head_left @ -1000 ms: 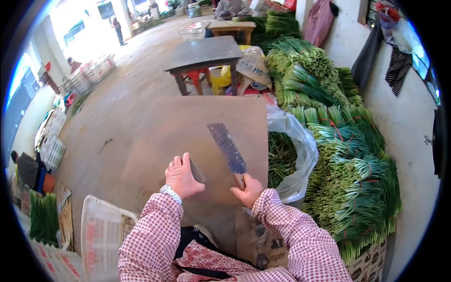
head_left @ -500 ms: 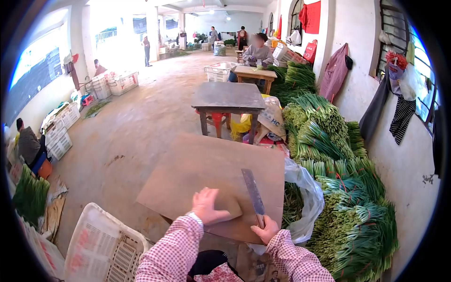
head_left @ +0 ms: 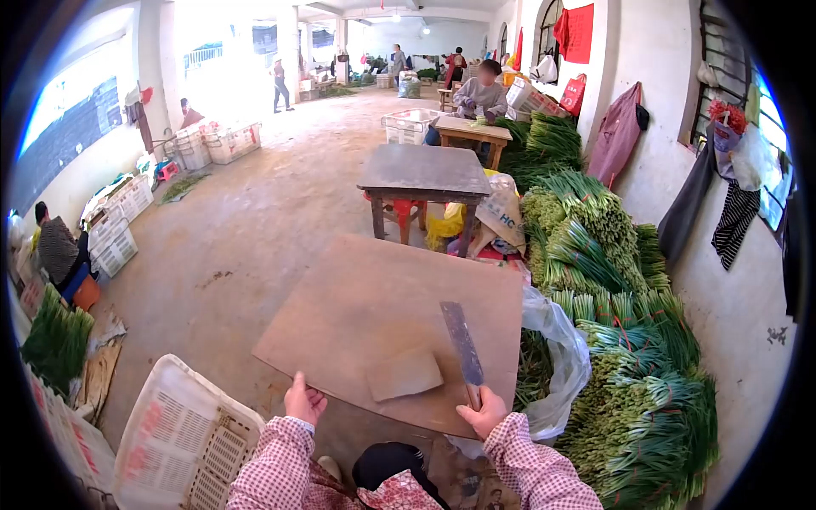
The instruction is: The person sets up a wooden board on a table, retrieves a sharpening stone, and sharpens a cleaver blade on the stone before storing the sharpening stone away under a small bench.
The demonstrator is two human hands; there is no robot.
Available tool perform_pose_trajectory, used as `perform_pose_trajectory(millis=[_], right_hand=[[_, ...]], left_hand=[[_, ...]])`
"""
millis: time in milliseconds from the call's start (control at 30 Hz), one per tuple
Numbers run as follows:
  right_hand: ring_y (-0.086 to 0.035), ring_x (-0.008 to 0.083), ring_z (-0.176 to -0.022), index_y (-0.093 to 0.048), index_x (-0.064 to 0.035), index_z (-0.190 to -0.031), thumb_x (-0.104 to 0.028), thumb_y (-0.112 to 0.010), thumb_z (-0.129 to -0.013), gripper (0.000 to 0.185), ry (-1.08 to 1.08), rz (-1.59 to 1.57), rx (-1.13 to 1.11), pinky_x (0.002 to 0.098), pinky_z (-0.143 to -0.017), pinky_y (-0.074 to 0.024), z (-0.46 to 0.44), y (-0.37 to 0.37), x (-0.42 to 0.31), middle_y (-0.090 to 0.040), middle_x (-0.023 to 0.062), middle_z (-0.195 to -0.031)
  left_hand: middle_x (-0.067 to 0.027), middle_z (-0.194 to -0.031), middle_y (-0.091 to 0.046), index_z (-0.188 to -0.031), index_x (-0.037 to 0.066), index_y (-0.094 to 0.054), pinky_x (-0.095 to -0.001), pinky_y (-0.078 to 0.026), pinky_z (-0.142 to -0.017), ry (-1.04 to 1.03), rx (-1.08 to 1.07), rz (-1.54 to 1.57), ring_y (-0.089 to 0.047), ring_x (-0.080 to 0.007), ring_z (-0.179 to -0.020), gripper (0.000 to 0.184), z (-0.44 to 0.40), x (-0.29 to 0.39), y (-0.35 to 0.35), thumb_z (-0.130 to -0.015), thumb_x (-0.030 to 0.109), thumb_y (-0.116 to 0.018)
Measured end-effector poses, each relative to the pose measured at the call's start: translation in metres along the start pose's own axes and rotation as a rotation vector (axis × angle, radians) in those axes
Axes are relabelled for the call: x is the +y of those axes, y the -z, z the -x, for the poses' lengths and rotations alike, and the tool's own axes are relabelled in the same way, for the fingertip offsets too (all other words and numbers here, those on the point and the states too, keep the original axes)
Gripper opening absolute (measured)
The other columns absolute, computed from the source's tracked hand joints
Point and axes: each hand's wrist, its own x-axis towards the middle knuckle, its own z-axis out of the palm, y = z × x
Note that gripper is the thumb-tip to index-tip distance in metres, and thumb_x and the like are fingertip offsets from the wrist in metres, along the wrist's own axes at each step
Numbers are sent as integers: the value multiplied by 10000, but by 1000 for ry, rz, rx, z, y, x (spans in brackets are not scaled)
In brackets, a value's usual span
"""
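A knife [head_left: 461,340] is gripped in the right hand [head_left: 484,413] over a brown board [head_left: 357,297]; by the board's eight-o'clock edge, the left hand [head_left: 303,401] is held with fingers loosely parted.

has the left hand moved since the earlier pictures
Yes: against the brown tabletop, the left hand has gone leftward, from over the surface to the near edge.

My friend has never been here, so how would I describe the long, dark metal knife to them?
Start at the wide brown tabletop in the foreground. Near its right side, the person's right hand grips the long, dark metal knife. Its narrow, straight shape sets it apart from the paler, flat, squarish block to its left.
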Motion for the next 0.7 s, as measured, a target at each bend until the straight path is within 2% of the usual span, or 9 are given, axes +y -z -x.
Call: perform_pose_trajectory(millis=[100,200,433,500,533,600,633,667,700], right_hand=[[-583,364,-738,-519,6,-870,-364,-665,-694,434,17,62,12,410,-648,-444,-1,-3,3,-586,210,-739],[-581,368,-750,-520,8,-872,-363,-661,-697,434,31,33,11,414,-660,-447,-1,-1,0,-588,213,-747],[-579,375,-780,-519,0,-902,-360,-668,-691,443,113,133,-45,418,-692,-453,-9,18,21,-599,216,-799],[-578,376,-790,-521,-1,-930,-360,-667,-689,456,62,131,-100,418,-700,-454,-8,25,21,-601,215,-824],[-578,376,-794,-524,-3,-942,-356,-666,-688,457,51,144,-92,419,-705,-454,-8,24,18,-601,214,-834],[-577,378,-806,-531,-12,-959,-337,-663,-684,446,95,153,-18,418,-717,-456,-8,21,15,-602,212,-848],[-576,380,-799,-536,-17,-954,-315,-664,-683,423,154,141,59,422,-710,-457,-9,17,18,-600,210,-838],[-574,381,-791,-537,-14,-948,-300,-665,-683,411,128,121,65,419,-694,-460,-7,16,16,-595,215,-823],[-572,375,-767,-532,-8,-927,-275,-667,-690,382,123,148,97,404,-676,-461,-2,21,8,-587,217,-802]], left_hand=[[-113,-1041,-543,-1104,108,-441,-445,-444,-758,-19,-33,-161,-536,-260,-919,323,28,5,-28,-870,317,-516],[-86,-969,-577,-1072,118,-456,-436,-455,-732,-1,-52,-171,-568,-252,-844,267,19,5,-23,-872,287,-513],[-84,-949,-592,-1061,125,-458,-429,-469,-709,-49,-36,-86,-589,-245,-797,265,52,-26,-18,-863,284,-533],[-68,-899,-603,-1044,127,-468,-421,-479,-664,-39,19,-52,-596,-236,-755,257,63,-33,-19,-861,294,-537],[-65,-830,-609,-1030,116,-471,-374,-486,-556,-66,25,-47,-595,-217,-658,268,67,-32,-20,-855,304,-548],[-103,-824,-594,-1034,98,-455,-343,-475,-527,-63,-88,-220,-566,-201,-602,334,65,-28,-12,-847,354,-557],[-85,-695,-569,-974,69,-443,-283,-419,-400,-76,-195,-271,-512,-157,-455,350,57,-28,-2,-831,358,-578],[-60,-600,-502,-883,56,-443,-291,-402,-384,-194,11,-459,-493,-154,-424,302,67,-22,-8,-809,298,-607],[-37,-585,-428,-774,62,-419,-291,-383,-426,-347,183,-394,-451,-150,-462,272,70,-23,-11,-764,211,-646]])
